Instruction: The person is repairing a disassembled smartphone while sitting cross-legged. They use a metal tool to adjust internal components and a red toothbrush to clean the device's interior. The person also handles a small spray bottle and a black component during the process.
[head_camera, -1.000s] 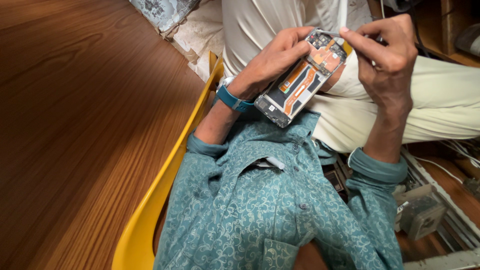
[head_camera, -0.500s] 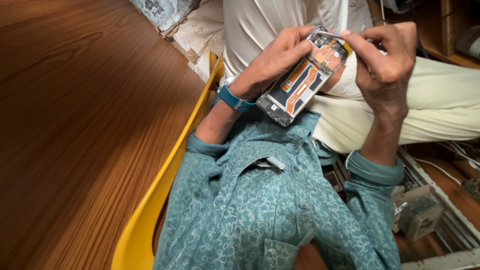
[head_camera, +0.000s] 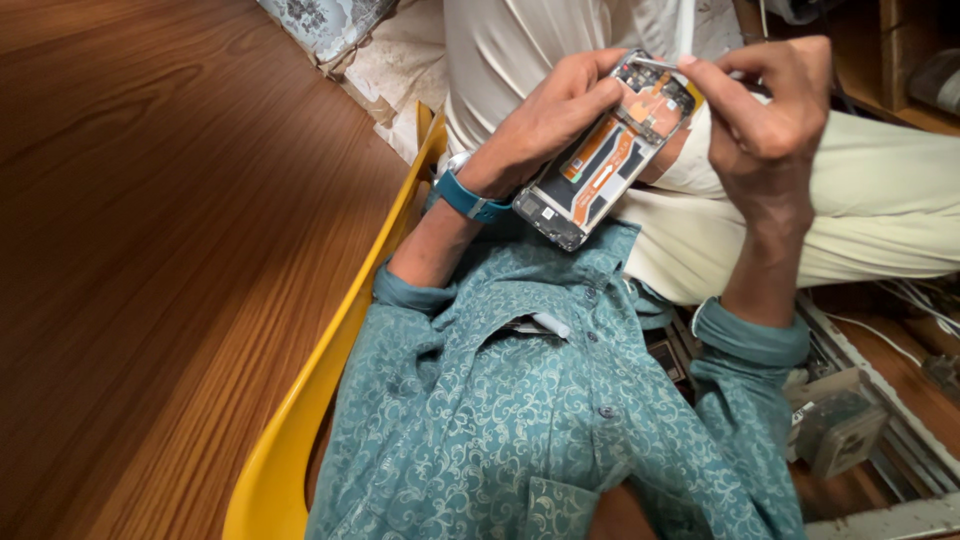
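Opened phone (head_camera: 610, 150): back off, insides exposed, raised above lap. Left hand (head_camera: 545, 125): wrapped around phone's edge. Right hand (head_camera: 765, 120): fingers pinched on thin tool (head_camera: 655, 66), tip at phone's top. Yellow chair (head_camera: 330, 370) beneath.

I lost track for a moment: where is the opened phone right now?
In the head view, the opened phone sits upper centre, held in the left hand, with the right hand at its top end, above the teal shirt.

My left hand (head_camera: 545, 125) is curled, fingers wrapped and gripping, wrist bent; my right hand (head_camera: 765, 125) is raised, thumb and forefinger pinched tight, forearm upright.
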